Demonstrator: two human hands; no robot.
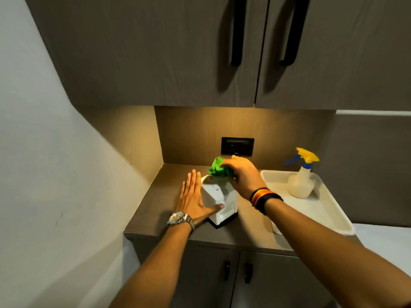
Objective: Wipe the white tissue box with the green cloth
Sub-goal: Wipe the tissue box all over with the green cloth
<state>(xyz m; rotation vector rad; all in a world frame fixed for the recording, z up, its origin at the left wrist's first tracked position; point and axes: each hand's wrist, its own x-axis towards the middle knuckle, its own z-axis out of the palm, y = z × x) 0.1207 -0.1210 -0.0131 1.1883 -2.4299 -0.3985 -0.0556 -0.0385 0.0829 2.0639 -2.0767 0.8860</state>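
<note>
Near edge of desk (pixel 160 227): white tissue box (pixel 219 202) upright, dark base. Left hand (pixel 193 200) flat & open against box's left side, thumb on front face. Right hand (pixel 241 174) clamped on green cloth (pixel 216 167), pressing it on box top at far end. R of box, just beside: white tray (pixel 320 210) w/ spray bottle (pixel 301 178) standing in it. Behind: black wall socket (pixel 237 146), cabinet doors (pixel 200 52) overhead.
</note>
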